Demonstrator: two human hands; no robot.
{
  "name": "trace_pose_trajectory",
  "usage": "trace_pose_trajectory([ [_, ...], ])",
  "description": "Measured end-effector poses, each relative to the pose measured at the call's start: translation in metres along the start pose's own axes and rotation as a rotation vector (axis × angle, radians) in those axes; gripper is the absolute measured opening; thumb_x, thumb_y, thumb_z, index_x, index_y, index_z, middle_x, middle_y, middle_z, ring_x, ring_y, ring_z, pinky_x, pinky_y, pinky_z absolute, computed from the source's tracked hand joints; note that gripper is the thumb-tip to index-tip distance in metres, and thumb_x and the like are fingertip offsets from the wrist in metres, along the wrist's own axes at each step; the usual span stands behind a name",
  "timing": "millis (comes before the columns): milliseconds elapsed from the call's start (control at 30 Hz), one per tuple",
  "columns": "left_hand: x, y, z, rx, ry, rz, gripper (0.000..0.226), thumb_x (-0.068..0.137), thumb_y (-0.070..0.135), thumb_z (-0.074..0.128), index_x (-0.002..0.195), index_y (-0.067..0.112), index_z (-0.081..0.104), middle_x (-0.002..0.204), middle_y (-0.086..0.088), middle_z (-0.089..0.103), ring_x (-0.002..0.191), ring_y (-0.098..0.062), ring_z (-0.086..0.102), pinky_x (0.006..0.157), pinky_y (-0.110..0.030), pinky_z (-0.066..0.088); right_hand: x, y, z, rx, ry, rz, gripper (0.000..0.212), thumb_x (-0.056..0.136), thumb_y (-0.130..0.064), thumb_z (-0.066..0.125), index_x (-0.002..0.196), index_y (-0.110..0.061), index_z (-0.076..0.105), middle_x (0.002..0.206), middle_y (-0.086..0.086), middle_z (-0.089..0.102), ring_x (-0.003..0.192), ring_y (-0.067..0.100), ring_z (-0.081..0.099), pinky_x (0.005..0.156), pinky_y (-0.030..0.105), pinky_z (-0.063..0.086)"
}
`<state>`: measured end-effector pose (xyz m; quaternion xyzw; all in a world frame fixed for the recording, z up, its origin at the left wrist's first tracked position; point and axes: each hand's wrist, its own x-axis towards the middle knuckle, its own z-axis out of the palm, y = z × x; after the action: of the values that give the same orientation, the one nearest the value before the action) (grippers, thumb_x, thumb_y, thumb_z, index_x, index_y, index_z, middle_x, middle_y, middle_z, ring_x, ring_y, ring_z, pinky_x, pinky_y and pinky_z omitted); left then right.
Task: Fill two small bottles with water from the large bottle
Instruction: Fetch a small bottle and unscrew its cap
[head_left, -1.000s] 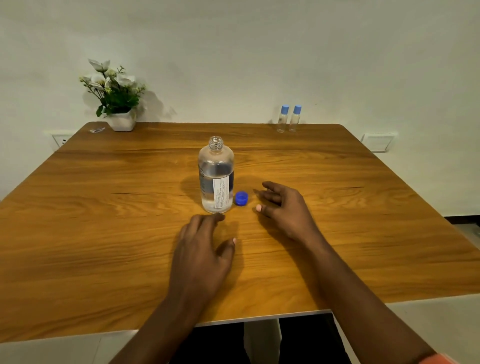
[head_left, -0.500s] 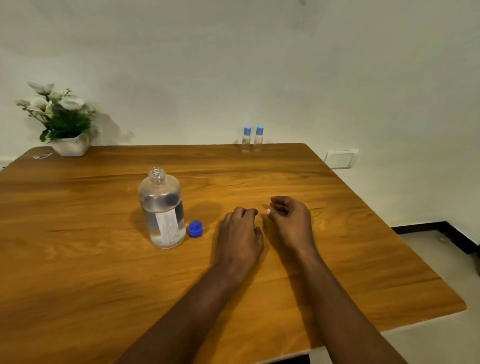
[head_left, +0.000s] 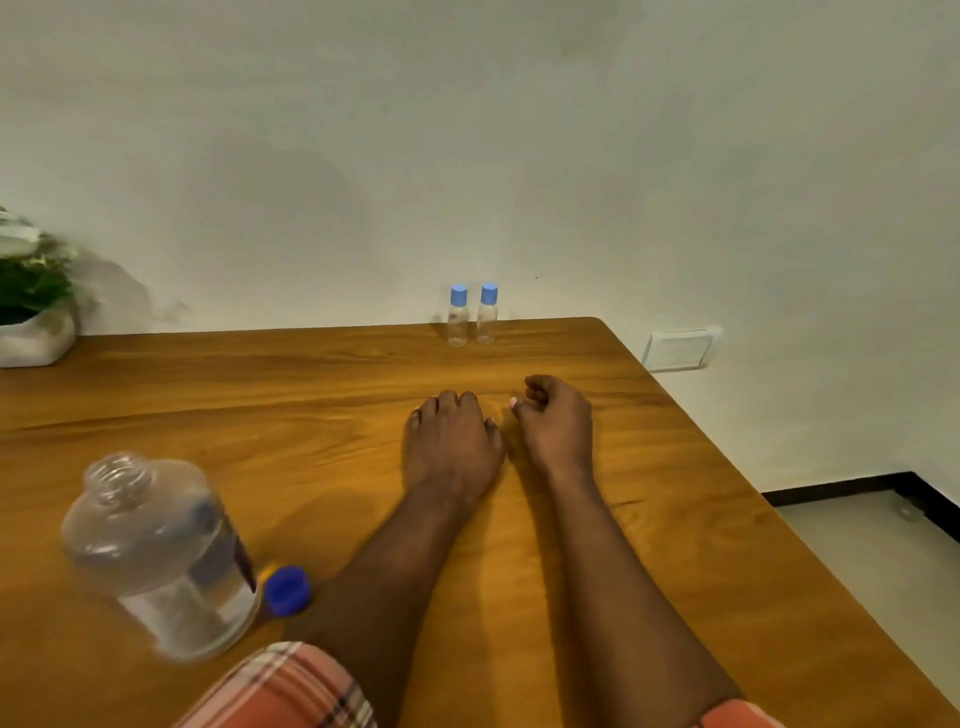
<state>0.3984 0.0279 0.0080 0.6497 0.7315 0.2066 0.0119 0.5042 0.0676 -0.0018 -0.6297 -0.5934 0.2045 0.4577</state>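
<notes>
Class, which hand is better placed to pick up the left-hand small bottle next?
Left, probably. The left hand lies straight in front of that small bottle; the right hand sits further right, fingers curled.

Dim warm light; motion blur lower left; wide-angle warp.

The large bottle (head_left: 161, 556) stands upright at the near left of the worktop (head_left: 260, 415). It is clear and round-shouldered, partly filled with water, with a label on its side and its threaded neck uncapped; it shows blurred. Its dark blue cap (head_left: 287, 590) lies just beside its base, on the right. The left small bottle (head_left: 457, 315) and the right small bottle (head_left: 487, 313) stand upright, close side by side, at the far edge by the wall. Both are clear and closed with light blue caps.
</notes>
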Motion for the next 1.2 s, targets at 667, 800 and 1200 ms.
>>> trace_pose_trajectory([
  [667,0.107,0.001,0.036,0.016,0.097,-0.004,0.028,0.094,0.031,0.044,0.105,0.011,0.059,0.111,-0.010,0.059,0.103,-0.028,0.054,0.085,-0.040,0.044,0.135,-0.003,0.075,0.005,-0.092,0.021,0.068,0.074,-0.019,0.080,0.136,-0.010,0.053,0.112,0.005,0.070,0.102,0.022,0.066,0.089,0.037,0.055],
  [800,0.105,0.001,0.037,0.020,0.111,0.002,0.026,0.095,0.030,0.044,0.104,0.011,0.059,0.109,-0.010,0.060,0.100,-0.027,0.055,0.082,-0.039,0.044,0.136,-0.002,0.078,-0.017,-0.096,0.012,0.054,0.077,-0.022,0.079,0.127,-0.013,0.061,0.117,0.005,0.070,0.106,0.022,0.066,0.093,0.041,0.054],
  [1200,0.086,0.000,0.025,-0.021,0.094,-0.027,0.027,0.094,0.031,0.043,0.103,0.011,0.059,0.108,-0.008,0.060,0.101,-0.024,0.054,0.084,-0.037,0.043,0.124,-0.007,0.066,-0.040,-0.196,0.007,0.090,0.068,-0.027,0.083,0.146,-0.016,0.040,0.138,0.006,0.056,0.126,0.025,0.053,0.100,0.040,0.048],
])
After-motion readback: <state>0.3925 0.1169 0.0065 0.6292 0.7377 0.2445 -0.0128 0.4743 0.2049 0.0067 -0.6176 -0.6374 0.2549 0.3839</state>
